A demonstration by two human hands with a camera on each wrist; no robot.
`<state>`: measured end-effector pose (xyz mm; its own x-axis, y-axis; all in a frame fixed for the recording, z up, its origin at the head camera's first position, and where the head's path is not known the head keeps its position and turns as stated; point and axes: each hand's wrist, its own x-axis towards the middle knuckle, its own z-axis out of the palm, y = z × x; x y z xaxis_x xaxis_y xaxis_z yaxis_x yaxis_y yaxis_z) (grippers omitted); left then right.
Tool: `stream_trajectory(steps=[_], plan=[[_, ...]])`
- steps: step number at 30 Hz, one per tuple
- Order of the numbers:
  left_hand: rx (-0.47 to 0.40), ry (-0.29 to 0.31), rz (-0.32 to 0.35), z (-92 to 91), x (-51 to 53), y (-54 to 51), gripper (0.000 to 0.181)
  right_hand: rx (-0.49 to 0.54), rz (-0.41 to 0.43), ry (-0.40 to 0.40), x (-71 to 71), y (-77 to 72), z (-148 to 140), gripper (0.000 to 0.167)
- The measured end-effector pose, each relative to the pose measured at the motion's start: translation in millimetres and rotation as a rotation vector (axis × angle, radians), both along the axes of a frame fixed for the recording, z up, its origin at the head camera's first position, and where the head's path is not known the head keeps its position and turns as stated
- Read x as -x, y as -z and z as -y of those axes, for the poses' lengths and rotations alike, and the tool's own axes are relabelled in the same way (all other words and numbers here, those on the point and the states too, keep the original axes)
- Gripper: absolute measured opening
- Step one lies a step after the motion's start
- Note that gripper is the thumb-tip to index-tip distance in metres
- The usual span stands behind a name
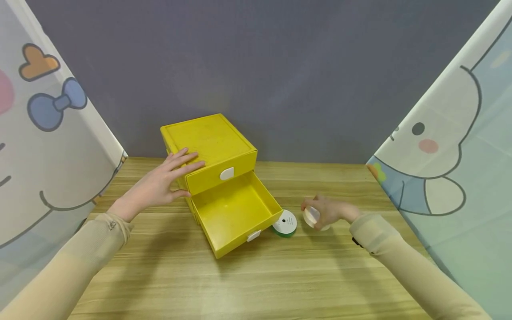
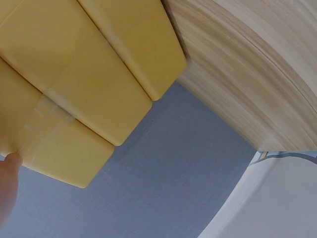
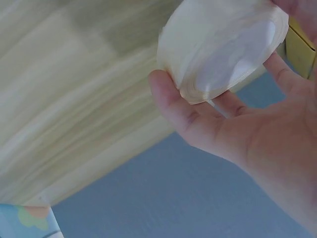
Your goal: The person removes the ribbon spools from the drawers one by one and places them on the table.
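The left hand (image 1: 168,178) is spread, fingers extended over the front left top edge of a yellow drawer unit (image 1: 210,138), thumb against its side; it grasps nothing. The right hand (image 1: 329,211) is curled round a whitish roll of tape (image 3: 213,47), fingers and thumb at its rim. The roll is held tilted on the right side of the table (image 1: 280,284); whether its lower edge touches the wood I cannot tell. Between that roll and the unit stands a green spool (image 1: 285,223), just beside the open drawer (image 1: 230,211). Its white top label bears a dark central dot and small dark print, too small to read. The upper drawer is closed, the lower one pulled well out; each front carries a white handle. Clear strips (image 2: 49,119) adhere to the unit's side. The left cuff (image 1: 113,227) shows a dark mark resembling lettering, not legible from here. Behind rises a plain grey backdrop (image 1: 264,75), flanked by a left panel (image 1: 72,155) and a right panel (image 1: 440,133), both printed with cartoon figures.
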<state>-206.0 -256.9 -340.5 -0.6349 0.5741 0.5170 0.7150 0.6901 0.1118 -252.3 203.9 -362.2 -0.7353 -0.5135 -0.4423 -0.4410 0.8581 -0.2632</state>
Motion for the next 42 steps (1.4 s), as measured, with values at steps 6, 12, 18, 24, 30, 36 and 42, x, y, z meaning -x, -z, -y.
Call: stream_trajectory(steps=[6,12,18,24,30,36,42], plan=[[-0.005,-0.007,0.017,-0.4,-0.6,-0.9,0.094,-0.025,0.027,0.008,2.0,8.1,-0.9,0.057],[-0.002,-0.004,0.007,-0.2,0.3,-1.1,0.093,-0.032,0.024,-0.029,5.2,11.7,-3.8,0.057],[-0.001,-0.003,0.01,0.4,0.7,-0.6,0.094,-0.053,0.01,0.017,4.8,21.4,-2.4,0.058],[0.004,0.001,0.012,-0.4,2.0,-0.7,0.093,-0.062,-0.006,0.032,3.7,30.2,-1.6,0.059],[0.003,0.0,0.013,-0.1,1.8,-0.2,0.094,-0.063,0.003,0.04,4.4,34.4,0.0,0.058],[0.005,-0.003,0.011,0.8,1.7,0.4,0.094,-0.053,0.015,0.043,4.3,38.3,1.5,0.059],[0.004,-0.004,0.013,1.5,1.6,1.0,0.094,-0.037,0.032,0.05,4.0,40.8,2.8,0.058]])
